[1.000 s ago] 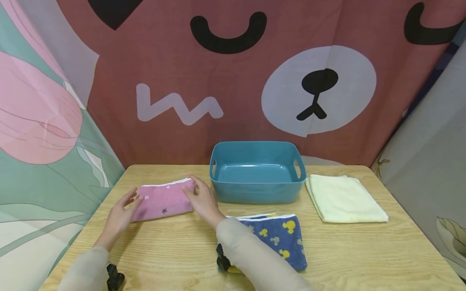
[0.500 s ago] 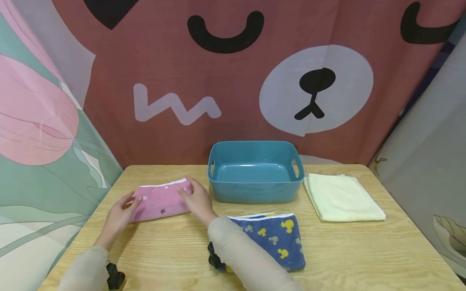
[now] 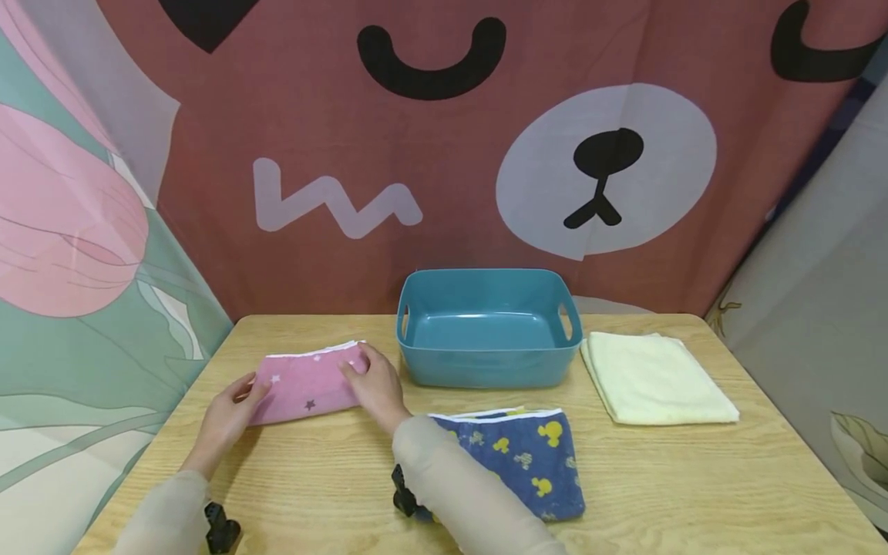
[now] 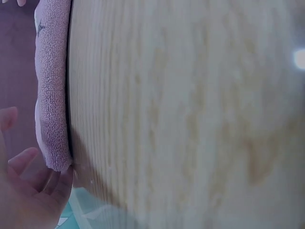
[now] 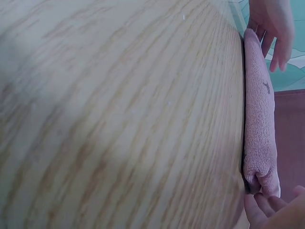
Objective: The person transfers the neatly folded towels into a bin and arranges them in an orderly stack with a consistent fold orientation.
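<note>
A folded pink towel (image 3: 308,381) with star prints and a white edge lies at the left of the table. My left hand (image 3: 225,420) is at its left end, thumb over the near face; in the left wrist view, curled fingers (image 4: 59,186) reach the towel's end. My right hand (image 3: 380,385) holds the opposite end, thumb on top and the other fingers behind the edge. The right wrist view shows the folded towel end (image 5: 261,176) meeting those fingertips. A folded navy towel (image 3: 534,462) with yellow mouse-head prints lies partly beneath the right forearm in the head view.
A blue-green plastic basin (image 3: 489,368) with side handle holes stands at the back middle of the wooden table (image 3: 666,486). To its right lies a folded pale yellow towel (image 3: 659,378). A printed curtain (image 3: 444,169) hangs behind the table.
The right hand has moved slightly left and closed in on the pink towel's right end. The left hand has settled closer at the left end. The other towels and the basin stay put.
</note>
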Motion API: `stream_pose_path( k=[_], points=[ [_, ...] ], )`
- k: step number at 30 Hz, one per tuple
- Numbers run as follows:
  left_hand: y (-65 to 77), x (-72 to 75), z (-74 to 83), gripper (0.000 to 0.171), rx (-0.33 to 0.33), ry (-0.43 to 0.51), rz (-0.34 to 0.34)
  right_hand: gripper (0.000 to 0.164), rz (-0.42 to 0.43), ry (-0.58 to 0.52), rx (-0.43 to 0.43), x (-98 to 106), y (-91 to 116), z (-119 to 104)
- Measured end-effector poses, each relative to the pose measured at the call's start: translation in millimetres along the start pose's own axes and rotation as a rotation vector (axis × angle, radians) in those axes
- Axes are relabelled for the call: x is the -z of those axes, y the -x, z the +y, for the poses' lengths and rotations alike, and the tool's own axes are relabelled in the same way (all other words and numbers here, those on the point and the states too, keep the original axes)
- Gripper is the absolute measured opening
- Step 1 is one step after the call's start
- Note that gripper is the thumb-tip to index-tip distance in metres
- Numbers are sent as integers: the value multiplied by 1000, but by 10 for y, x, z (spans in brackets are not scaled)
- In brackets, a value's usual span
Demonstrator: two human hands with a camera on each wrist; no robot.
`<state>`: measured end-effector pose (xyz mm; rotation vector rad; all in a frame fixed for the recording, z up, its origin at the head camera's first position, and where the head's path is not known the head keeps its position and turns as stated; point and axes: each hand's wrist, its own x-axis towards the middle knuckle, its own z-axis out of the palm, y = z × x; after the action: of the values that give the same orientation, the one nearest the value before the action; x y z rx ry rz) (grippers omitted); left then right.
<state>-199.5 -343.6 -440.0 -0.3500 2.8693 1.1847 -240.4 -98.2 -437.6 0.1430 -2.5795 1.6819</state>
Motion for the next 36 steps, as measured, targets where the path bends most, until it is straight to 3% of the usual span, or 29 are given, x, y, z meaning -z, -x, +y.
stream_pose_path(
  k=[8, 16, 23, 36],
  points=[
    [-9, -8, 8, 75, 28, -1, -5, 59, 11, 5, -35, -32, 9, 5],
    [37, -11, 46, 71, 12, -11, 13, 65, -22, 23, -60, -60, 19, 24],
    [36, -23, 30, 66, 41, 30, 46, 73, -39, 57, -32, -95, 15, 73],
    [20, -34, -4, 61, 14, -52, 14, 73, -51, 79, -29, -91, 31, 40]
  ],
)
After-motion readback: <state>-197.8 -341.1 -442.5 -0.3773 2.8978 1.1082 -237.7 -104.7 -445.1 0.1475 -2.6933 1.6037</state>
